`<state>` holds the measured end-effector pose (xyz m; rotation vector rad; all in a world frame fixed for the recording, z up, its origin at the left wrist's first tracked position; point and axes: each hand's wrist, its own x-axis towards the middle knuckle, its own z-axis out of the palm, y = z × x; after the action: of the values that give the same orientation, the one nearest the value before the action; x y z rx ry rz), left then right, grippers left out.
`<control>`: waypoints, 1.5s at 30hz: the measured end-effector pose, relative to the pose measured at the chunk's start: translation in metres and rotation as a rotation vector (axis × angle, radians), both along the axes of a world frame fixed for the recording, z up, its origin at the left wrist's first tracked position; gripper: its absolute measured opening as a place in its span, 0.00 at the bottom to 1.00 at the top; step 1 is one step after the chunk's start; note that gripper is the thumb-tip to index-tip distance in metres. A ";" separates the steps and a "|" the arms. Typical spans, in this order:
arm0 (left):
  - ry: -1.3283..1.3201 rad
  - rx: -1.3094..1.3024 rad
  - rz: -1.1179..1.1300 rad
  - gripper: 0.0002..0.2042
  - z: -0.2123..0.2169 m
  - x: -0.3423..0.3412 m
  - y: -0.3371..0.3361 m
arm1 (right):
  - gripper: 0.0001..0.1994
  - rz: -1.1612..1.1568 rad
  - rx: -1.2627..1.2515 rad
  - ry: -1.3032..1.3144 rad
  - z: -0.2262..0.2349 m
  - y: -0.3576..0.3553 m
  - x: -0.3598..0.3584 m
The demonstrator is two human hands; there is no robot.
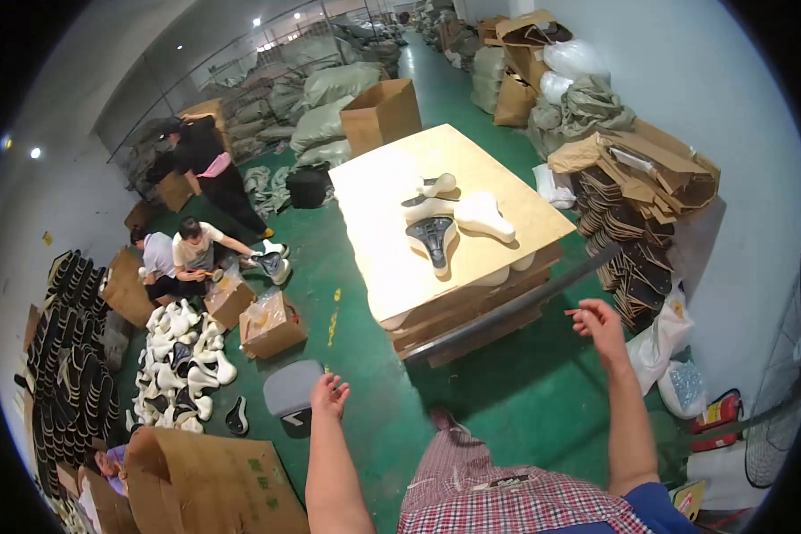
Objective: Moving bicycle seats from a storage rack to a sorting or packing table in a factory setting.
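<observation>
Green workshop floor (507,400) spreads below. Right hand (601,325), fingers loosely curled and holding nothing, hangs just beside the near end of a long dark bar (516,307) slanting far-right along the desk (392,258); left hand (329,394), released, is farther away.

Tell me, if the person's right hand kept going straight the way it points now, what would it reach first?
The right hand, empty with fingers loosely curled, points up and forward toward the low wooden table. It would probably meet the dark bar along the table's near edge first, though depth is hard to judge here.
</observation>
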<state>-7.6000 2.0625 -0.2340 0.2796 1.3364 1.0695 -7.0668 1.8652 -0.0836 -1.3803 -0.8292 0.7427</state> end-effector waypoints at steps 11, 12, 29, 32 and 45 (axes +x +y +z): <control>0.297 -0.121 -0.101 0.08 -0.065 0.065 0.231 | 0.09 -0.047 -0.352 -0.114 -0.025 0.250 0.149; 0.342 -0.134 -0.148 0.09 -0.070 0.075 0.245 | 0.08 -0.025 -0.448 -0.168 -0.048 0.262 0.179; 1.204 -0.209 -0.429 0.23 -0.148 0.146 0.349 | 0.33 -0.236 -0.921 -0.737 -0.351 0.519 0.458; 1.189 -0.213 -0.454 0.26 -0.161 0.208 0.380 | 0.25 -0.205 -0.764 -0.390 -0.378 0.477 0.576; 1.208 -0.154 0.188 0.25 -0.058 0.191 0.338 | 0.29 -0.075 -0.503 -0.306 -0.289 0.523 0.535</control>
<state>-7.4090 2.4006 -0.2920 0.7648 2.5412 0.9372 -6.5320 2.3880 -0.3721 -2.0023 -0.8530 0.7193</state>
